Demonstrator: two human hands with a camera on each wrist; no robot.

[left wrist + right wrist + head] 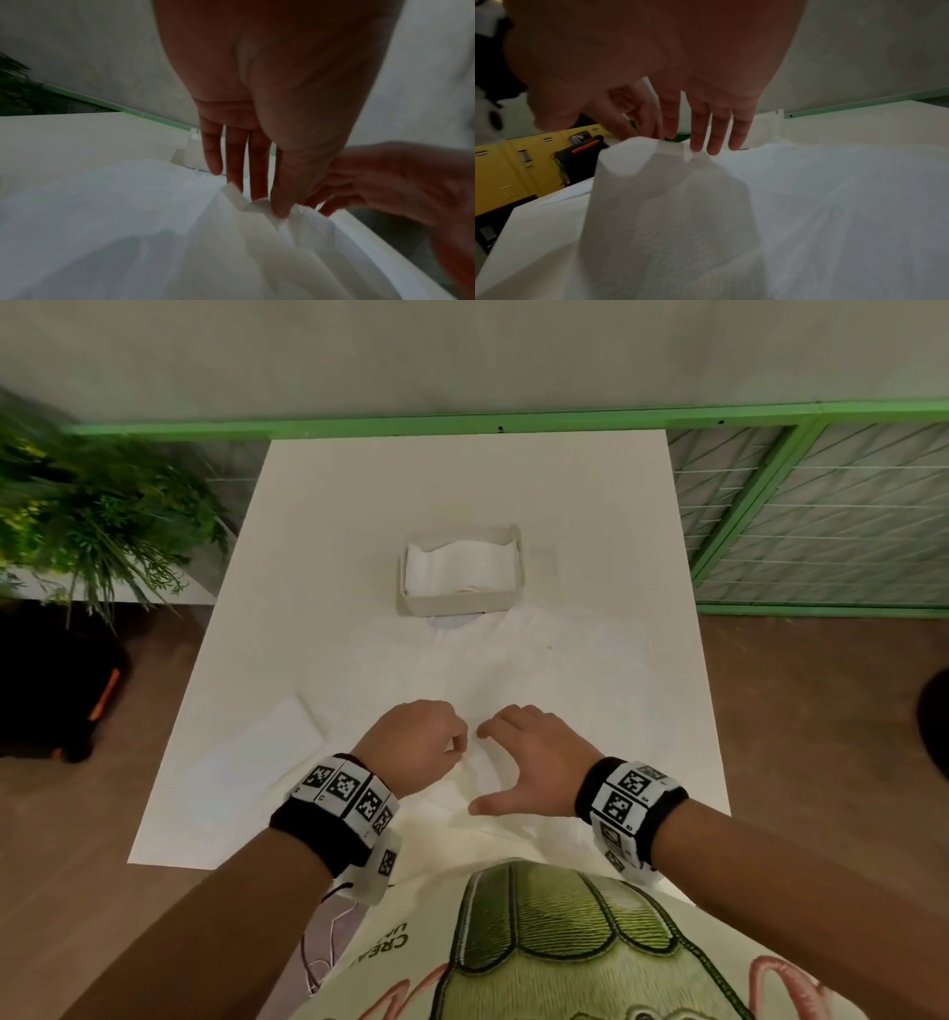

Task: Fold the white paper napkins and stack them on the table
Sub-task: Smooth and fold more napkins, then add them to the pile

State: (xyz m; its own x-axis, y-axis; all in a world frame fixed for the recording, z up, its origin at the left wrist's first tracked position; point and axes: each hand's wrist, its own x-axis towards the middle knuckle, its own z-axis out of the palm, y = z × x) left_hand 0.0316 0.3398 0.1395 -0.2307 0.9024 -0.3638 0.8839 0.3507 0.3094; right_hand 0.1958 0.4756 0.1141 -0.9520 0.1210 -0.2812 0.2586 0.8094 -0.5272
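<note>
- At 6 o'clock on the white table (590, 505), a large unfolded white napkin (539, 680) lies spread out; its near part is lifted into a ridge between the two hands.
- Left hand (418, 744): thumb and fingertips pinched together on the raised fold of the napkin. Left wrist view shows the thumb (295, 182) pressed onto a bunched corner of paper, with the other fingers extended downward behind it.
- Right hand (529, 762): fingers extended and slightly spread, thumb held out toward 9 o'clock. Right wrist view shows its fingertips (713, 146) at the top edge of the lifted paper; whether the thumb grips the sheet cannot be told.
- Hands sit close together, nearly touching at the fingertips.
- Folded napkin (267, 752) lies flat at 9 o'clock from the left hand, near the table's left edge, apart from the open sheet.
- White box (457, 603) stands at 12 o'clock beyond the hands, mid-table, holding more white napkins; the far edge of the open sheet reaches its near wall.
- Green plant (97, 516) at 10 o'clock, off the table.
</note>
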